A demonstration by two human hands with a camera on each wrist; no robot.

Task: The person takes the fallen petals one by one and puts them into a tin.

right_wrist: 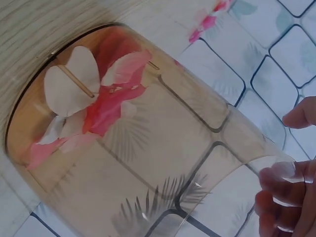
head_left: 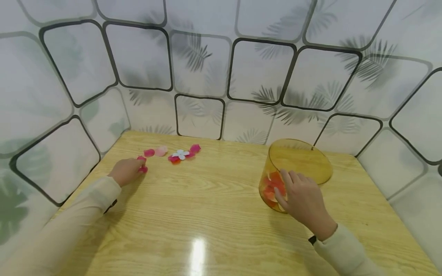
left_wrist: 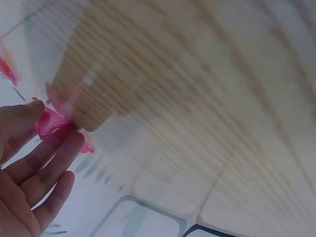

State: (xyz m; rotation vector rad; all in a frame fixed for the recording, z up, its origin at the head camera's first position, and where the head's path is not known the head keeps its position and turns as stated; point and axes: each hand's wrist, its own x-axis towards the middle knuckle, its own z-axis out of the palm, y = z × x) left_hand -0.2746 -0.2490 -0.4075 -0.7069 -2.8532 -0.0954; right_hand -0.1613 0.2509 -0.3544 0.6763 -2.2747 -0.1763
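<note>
At the left of the table, my left hand (head_left: pixel 126 171) pinches bright pink flower petals (left_wrist: pixel 52 121) between thumb and fingertips. More pink (head_left: pixel 143 169) shows at its fingertips in the head view. On the right stands a see-through amber cylindrical container (head_left: pixel 301 145), its top uncovered. Inside, low down, lie red, pink and white petals (right_wrist: pixel 106 106), one a heart-shaped white piece (right_wrist: pixel 74 84). My right hand (head_left: pixel 304 197) holds the container at its near rim, fingers curled at the edge and thumb lower along the wall.
Beyond the left hand lie a dark pink petal (head_left: pixel 149 153) and a pale pink one (head_left: pixel 160 150). A white flower (head_left: pixel 181 154) rests among pink and orange petals, with another pink petal (head_left: pixel 195 148) beside it. A patterned wall covering (head_left: pixel 202 65) encloses the wooden table (head_left: pixel 207 203).
</note>
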